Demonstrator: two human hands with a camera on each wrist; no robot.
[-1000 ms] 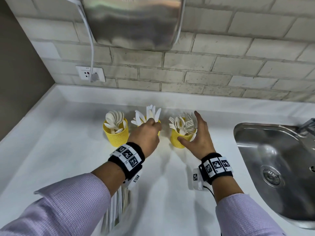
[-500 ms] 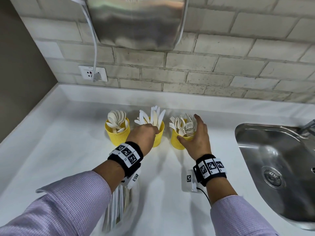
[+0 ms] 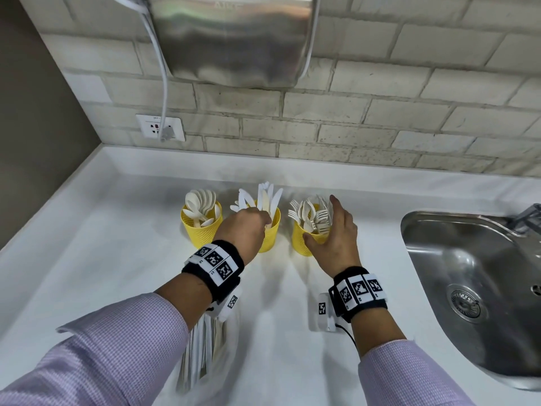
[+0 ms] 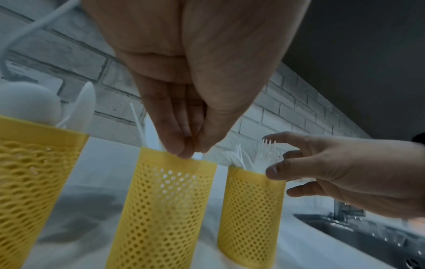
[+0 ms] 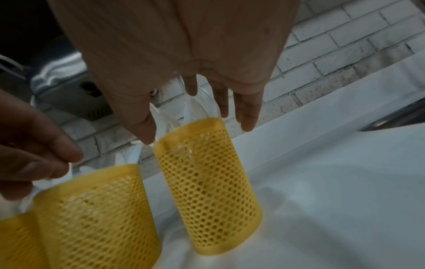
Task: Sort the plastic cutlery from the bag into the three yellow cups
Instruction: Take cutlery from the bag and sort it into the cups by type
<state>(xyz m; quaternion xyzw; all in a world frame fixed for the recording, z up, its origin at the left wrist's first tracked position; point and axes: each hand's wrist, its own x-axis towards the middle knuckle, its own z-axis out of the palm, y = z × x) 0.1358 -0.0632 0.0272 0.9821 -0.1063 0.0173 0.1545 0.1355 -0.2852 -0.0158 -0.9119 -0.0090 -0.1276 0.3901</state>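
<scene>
Three yellow mesh cups stand in a row on the white counter. The left cup (image 3: 202, 235) holds spoons (image 3: 200, 202), the middle cup (image 3: 270, 238) knives (image 3: 269, 197), the right cup (image 3: 301, 244) forks (image 3: 310, 212). My left hand (image 3: 263, 222) pinches a white knife at the middle cup's rim (image 4: 165, 158); its fingertips (image 4: 181, 151) are bunched together there. My right hand (image 3: 318, 216) is spread with straight fingers round the forks, its thumb at the right cup's rim (image 5: 184, 127). The clear bag of cutlery (image 3: 202, 356) lies under my left forearm.
A steel sink (image 3: 468, 273) with a tap (image 3: 530, 215) lies to the right of the cups. Behind them rises a brick wall with a socket (image 3: 161, 127) and a steel hand dryer (image 3: 234, 39). A dark wall closes off the counter's left end.
My left hand has sunk a little toward the middle cup's rim with the knife. My right hand has stayed at the fork cup, its thumb now nearer the rim.
</scene>
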